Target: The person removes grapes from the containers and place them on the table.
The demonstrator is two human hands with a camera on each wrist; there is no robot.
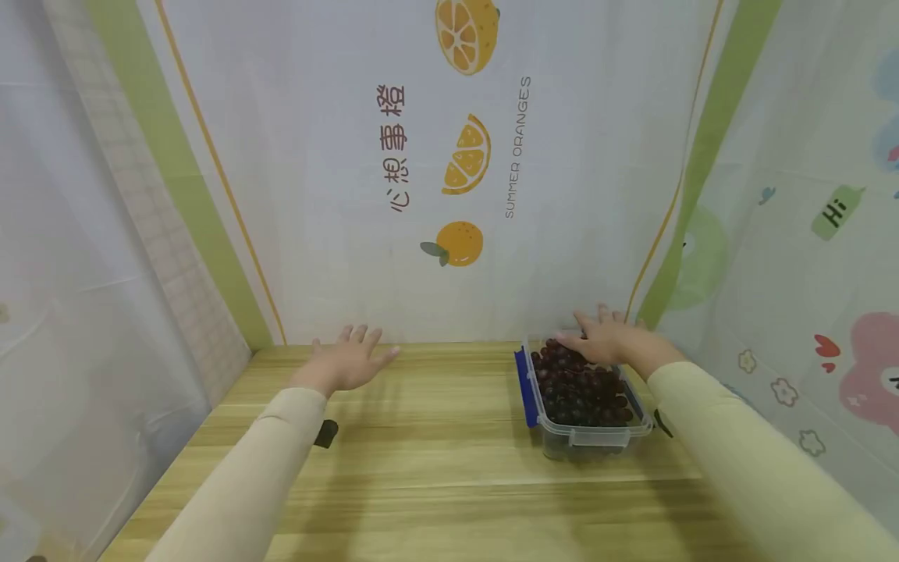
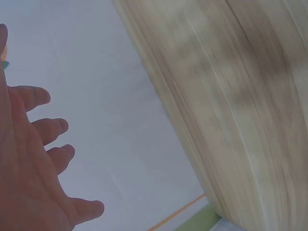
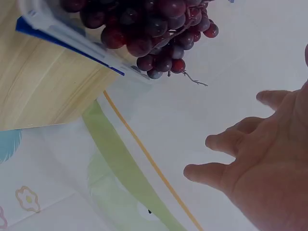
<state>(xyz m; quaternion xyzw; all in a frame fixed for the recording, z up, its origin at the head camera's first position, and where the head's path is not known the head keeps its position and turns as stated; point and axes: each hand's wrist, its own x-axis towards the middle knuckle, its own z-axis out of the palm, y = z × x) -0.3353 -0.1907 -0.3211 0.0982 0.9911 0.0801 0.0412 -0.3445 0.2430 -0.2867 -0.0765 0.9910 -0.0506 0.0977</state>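
Note:
Dark red grapes [image 1: 579, 386] fill a clear plastic container [image 1: 597, 439] on the right of the wooden table, heaped up to its rim. A blue clip flap [image 1: 525, 390] hangs along the container's left side. My right hand [image 1: 605, 337] hovers at the far end of the container with fingers spread and nothing in them. In the right wrist view the grapes [image 3: 159, 29] lie apart from that hand, a thin stem sticking out. Over the far left of the table, my left hand [image 1: 347, 361] is also spread, palm down and holding nothing.
The wooden table [image 1: 421, 468] ends at a white curtain [image 1: 323, 195] printed with oranges. More printed cloth [image 1: 794, 257] hangs along the right side, and a plain white sheet [image 1: 77, 234] on the left. A small black object [image 1: 326, 433] shows beside the left sleeve.

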